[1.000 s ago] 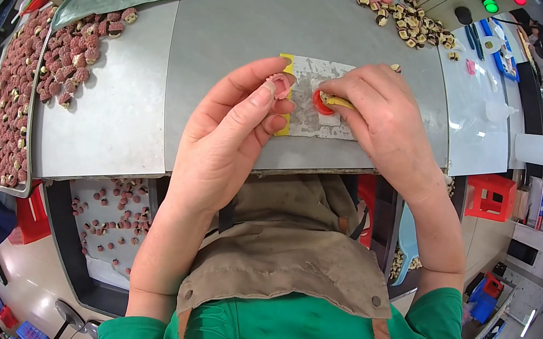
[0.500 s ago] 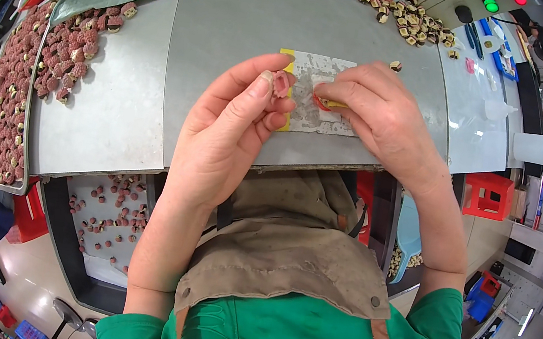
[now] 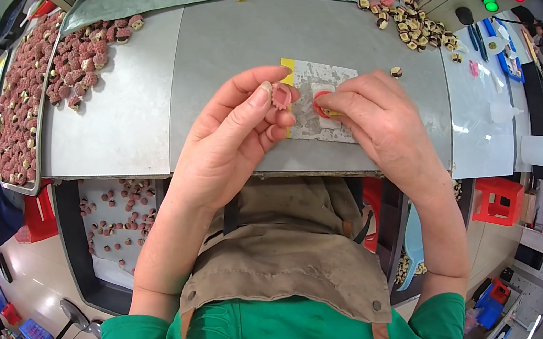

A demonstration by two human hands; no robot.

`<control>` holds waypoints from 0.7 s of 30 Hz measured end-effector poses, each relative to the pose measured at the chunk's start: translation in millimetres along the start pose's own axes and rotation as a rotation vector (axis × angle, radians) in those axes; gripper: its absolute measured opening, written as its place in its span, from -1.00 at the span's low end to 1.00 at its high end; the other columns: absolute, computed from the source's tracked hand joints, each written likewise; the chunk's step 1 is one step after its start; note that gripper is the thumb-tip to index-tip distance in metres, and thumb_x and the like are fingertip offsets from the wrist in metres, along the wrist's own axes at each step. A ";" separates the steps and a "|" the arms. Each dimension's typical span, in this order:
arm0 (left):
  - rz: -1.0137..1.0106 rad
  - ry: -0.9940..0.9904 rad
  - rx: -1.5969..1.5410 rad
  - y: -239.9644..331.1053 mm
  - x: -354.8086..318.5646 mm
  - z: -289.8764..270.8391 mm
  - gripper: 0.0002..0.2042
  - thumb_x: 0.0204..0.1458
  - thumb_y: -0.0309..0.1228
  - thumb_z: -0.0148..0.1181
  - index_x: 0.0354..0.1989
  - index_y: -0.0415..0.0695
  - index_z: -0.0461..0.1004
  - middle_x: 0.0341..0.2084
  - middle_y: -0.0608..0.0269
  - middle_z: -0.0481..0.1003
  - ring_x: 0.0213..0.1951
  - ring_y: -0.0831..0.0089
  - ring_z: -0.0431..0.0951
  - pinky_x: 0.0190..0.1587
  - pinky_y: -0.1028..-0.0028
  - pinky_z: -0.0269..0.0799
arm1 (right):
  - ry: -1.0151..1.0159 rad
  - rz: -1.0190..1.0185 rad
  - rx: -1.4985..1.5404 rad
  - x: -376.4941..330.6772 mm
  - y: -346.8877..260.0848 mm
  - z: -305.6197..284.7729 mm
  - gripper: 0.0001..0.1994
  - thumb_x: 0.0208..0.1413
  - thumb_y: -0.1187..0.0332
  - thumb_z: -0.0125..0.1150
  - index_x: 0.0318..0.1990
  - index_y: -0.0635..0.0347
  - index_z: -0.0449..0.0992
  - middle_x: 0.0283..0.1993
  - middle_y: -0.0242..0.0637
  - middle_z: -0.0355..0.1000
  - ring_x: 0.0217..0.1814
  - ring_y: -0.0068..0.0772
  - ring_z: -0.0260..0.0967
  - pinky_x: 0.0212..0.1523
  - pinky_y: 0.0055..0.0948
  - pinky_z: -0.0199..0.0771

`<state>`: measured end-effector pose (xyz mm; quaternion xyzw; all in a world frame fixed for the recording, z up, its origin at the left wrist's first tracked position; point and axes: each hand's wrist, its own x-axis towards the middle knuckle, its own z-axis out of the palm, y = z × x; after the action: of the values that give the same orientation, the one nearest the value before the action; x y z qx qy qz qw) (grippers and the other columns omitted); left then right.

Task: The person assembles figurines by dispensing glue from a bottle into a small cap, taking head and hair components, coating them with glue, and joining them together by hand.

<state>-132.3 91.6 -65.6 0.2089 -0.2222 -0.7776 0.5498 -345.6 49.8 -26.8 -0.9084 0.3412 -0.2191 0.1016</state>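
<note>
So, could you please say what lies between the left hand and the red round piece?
In the head view, only the patchy white sheet shows between the left hand and the red round piece.

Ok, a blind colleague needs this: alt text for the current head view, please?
A person's left hand pinches a hollow pink piece above a grey table while the right hand is at a round red item. Bumpy pink pieces fill a tray at left; cream-and-brown pieces lie upper right.

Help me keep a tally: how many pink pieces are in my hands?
1: a pink piece, pinched by the left hand. Others may be hidden inside the right hand, which grips something yellow.
</note>
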 end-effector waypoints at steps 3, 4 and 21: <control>0.004 0.056 0.099 -0.3 0.4 4.4 -0.66 0.23 -0.34 0.03 0.13 -0.23 0.32 -0.11 0.26 0.46 -0.10 0.53 0.47 -0.04 0.56 0.38 | -0.016 0.003 0.007 0.5 5.1 -4.6 -0.78 -0.10 0.56 0.24 -0.23 0.20 0.53 -0.29 -0.27 0.41 -0.23 -0.24 0.36 -0.20 -0.34 0.38; 0.006 0.056 0.102 -0.3 0.5 7.2 -0.66 0.23 -0.34 0.03 0.13 -0.23 0.32 -0.11 0.26 0.46 -0.10 0.53 0.47 -0.04 0.56 0.38 | -0.013 0.002 0.008 -1.3 6.9 -5.2 -0.78 -0.10 0.56 0.24 -0.23 0.20 0.53 -0.29 -0.27 0.41 -0.23 -0.24 0.36 -0.20 -0.34 0.38; 0.013 0.100 0.329 -6.2 2.2 25.9 -0.72 0.18 -0.40 0.13 0.02 -0.25 0.40 -0.11 0.23 0.50 -0.08 0.52 0.49 0.00 0.51 0.39 | 0.224 0.273 0.873 -13.3 -14.0 14.2 -0.78 0.16 0.49 0.15 -0.05 0.27 0.40 -0.07 -0.28 0.36 -0.01 -0.47 0.31 0.04 -0.49 0.29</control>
<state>-152.4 94.3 -48.2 0.3332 -0.3201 -0.7157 0.5237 -339.8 69.6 -39.0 -0.6984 0.3423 -0.4234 0.4644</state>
